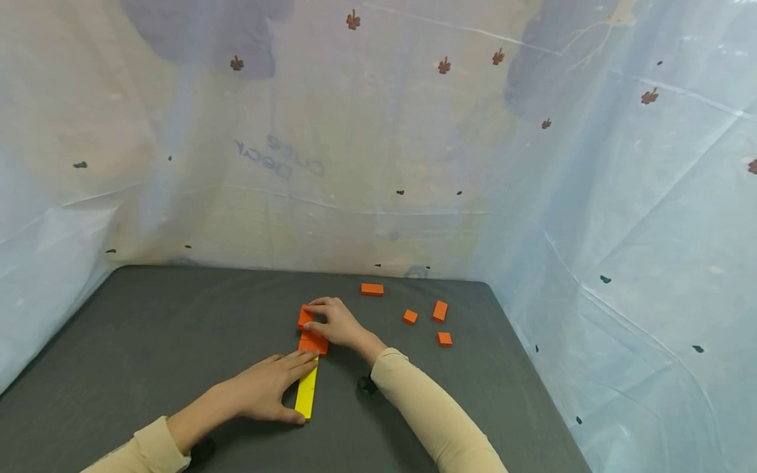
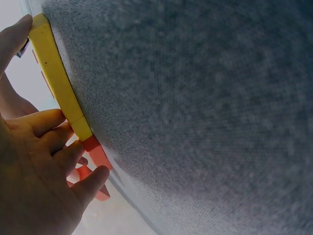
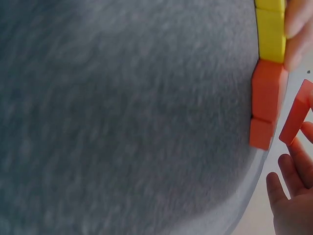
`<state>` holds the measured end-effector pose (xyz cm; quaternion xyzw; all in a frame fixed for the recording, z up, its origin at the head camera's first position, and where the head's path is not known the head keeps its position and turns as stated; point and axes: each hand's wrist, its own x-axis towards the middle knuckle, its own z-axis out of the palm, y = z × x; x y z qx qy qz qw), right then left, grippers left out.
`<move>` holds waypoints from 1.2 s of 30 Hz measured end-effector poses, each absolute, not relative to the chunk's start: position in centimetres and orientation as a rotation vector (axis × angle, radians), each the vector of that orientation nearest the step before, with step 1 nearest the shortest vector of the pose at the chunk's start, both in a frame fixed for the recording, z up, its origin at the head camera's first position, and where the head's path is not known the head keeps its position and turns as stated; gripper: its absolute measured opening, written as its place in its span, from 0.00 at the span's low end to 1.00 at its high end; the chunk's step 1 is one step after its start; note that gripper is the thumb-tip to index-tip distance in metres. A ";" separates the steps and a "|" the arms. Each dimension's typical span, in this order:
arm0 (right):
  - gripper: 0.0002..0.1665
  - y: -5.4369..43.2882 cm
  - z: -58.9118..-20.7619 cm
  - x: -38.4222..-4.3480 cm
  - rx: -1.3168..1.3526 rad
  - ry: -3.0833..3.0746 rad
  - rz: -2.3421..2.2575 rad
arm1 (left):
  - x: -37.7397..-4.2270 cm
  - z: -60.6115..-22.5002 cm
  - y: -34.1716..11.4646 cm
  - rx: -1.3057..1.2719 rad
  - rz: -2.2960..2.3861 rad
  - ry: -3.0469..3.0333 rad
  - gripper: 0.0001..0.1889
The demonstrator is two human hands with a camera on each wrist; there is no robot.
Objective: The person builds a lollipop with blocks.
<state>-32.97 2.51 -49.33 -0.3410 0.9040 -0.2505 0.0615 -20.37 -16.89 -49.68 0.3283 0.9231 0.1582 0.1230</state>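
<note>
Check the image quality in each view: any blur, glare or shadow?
Head: a soft shadow beside the right cream fabric sleeve on the dark grey cloth tabletop, pale glare on translucent plastic sheeting; left wrist: background washed out beyond the long yellow rectangular block; right wrist: tabletop texture blurred.

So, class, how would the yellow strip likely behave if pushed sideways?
The yellow strip probably wouldn't roll, as it looks flat-sided. It might part rather than bend, since a seam crosses it in both wrist views. It seems unlikely to tip, lying low along the dark tabletop.
</note>
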 end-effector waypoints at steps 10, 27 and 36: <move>0.30 1.1 -49.9 -33.0 -1.038 2.738 -0.696 | -20.5 -49.9 -16.9 0.953 0.464 2.692 0.56; 0.29 0.6 -50.1 -32.9 -1.036 2.699 -0.673 | -20.4 -49.8 -16.9 0.961 0.468 2.670 0.56; 0.29 0.7 -50.4 -33.2 -1.020 2.705 -0.731 | -20.5 -49.9 -17.0 0.964 0.470 2.671 0.56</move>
